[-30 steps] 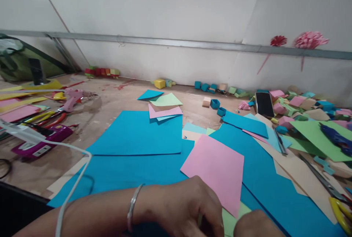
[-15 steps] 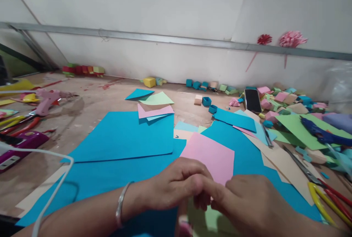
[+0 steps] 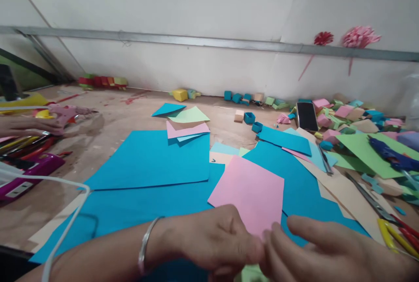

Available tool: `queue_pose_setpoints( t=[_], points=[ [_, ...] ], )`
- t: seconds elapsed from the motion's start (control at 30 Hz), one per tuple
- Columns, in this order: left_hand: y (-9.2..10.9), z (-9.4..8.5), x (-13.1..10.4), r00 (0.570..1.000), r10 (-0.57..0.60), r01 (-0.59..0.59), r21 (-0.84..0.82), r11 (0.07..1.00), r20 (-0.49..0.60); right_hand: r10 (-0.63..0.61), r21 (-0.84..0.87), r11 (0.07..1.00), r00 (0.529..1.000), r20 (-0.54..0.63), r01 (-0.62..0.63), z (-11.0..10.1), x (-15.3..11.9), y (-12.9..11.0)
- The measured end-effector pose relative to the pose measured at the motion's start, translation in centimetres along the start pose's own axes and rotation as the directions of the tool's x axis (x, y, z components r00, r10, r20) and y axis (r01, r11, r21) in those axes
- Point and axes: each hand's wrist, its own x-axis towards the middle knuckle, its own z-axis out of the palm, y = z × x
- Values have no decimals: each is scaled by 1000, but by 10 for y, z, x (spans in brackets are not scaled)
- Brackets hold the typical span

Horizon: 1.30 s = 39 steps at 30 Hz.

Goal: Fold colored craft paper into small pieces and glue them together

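My left hand (image 3: 224, 240), with a silver bracelet (image 3: 145, 243) on its wrist, is closed with the thumb pressed over the curled fingers. Whatever it holds, if anything, is hidden. My right hand (image 3: 327, 249) is beside it, fingers stretched toward the left thumb tip and its own thumb raised apart. The fingertips meet or nearly meet there, slightly blurred. Just beyond both hands lies a pink paper sheet (image 3: 250, 190) on blue paper (image 3: 137, 203). A bit of light green paper (image 3: 252, 273) shows below the hands.
A person's hand (image 3: 22, 125) is at far left by a pink glue gun (image 3: 62, 118). A white cable (image 3: 67, 229) crosses over a purple power strip (image 3: 31, 175). Scissors (image 3: 376, 205), a blue glue gun (image 3: 393, 155), a phone (image 3: 307, 116) and folded paper pieces (image 3: 343, 111) lie right.
My right hand has come off its overlap with the left; its fingers have straightened and its thumb has lifted. Another person's hand has appeared at far left. The view has shifted slightly.
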Motion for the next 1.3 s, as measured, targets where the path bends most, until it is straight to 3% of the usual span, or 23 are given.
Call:
queue_pose_setpoints(
  t=[0.07, 0.1, 0.13, 0.17, 0.2, 0.23, 0.27, 0.3, 0.37, 0.47, 0.57, 0.63, 0.8, 0.97, 1.03, 1.17, 1.23, 1.3],
  points=[
    [1, -5, 3, 976, 132, -113, 114, 987, -173, 66, -35, 997, 991, -118, -71, 1, -4, 8],
    [1, -8, 5, 922, 236, -166, 238, 957, -308, 124, -52, 989, 975, -184, -135, 4, -6, 14],
    [0, -12, 6, 823, 359, -181, 397, 900, -440, 187, -63, 976, 952, -241, -208, 8, -7, 22],
    [0, -17, 8, 697, 487, -144, 562, 814, -527, 270, -67, 953, 932, -243, -294, 13, -9, 31],
    [-2, -22, 10, 572, 597, -56, 699, 713, -563, 357, -77, 921, 905, -231, -383, 20, -11, 39],
    [-4, -27, 11, 483, 673, 60, 787, 614, -561, 431, -82, 888, 881, -196, -453, 28, -13, 48],
    [-6, -32, 13, 434, 720, 171, 835, 523, -541, 493, -75, 858, 857, -152, -507, 37, -15, 55],
    [-9, -37, 14, 417, 743, 272, 852, 448, -524, 558, -65, 822, 824, -99, -565, 46, -17, 61],
    [-13, -44, 15, 440, 732, 429, 838, 337, -520, 660, -37, 751, 750, 40, -659, 63, -22, 65],
    [-17, -47, 17, 526, 636, 540, 800, 262, -564, 722, -30, 673, 647, 247, -739, 79, -25, 60],
    [-19, -45, 20, 602, 544, 508, 806, 303, -584, 722, -1, 635, 593, 357, -773, 83, -22, 53],
    [-20, -43, 22, 622, 510, 474, 804, 358, -594, 737, 20, 603, 566, 369, -798, 84, -20, 52],
    [-24, -44, 25, 586, 504, 431, 771, 469, -634, 776, 53, 549, 533, 337, -834, 85, -20, 55],
    [-22, -47, 28, 530, 473, 197, 644, 739, -704, 809, 230, 410, 469, 355, -882, 85, -22, 60],
    [-21, -50, 29, 507, 506, 118, 638, 761, -697, 830, 319, 334, 437, 346, -887, 82, -22, 64],
    [-16, -55, 28, 436, 577, 92, 672, 735, -691, 858, 490, 226, 410, 310, -842, 75, -21, 71],
    [-12, -56, 26, 468, 521, 22, 599, 800, -713, 873, 569, 134, 368, 320, -811, 72, -20, 72],
    [-9, -57, 25, 552, 430, -54, 484, 873, -714, 873, 627, 68, 351, 340, -776, 71, -19, 72]
  ],
)
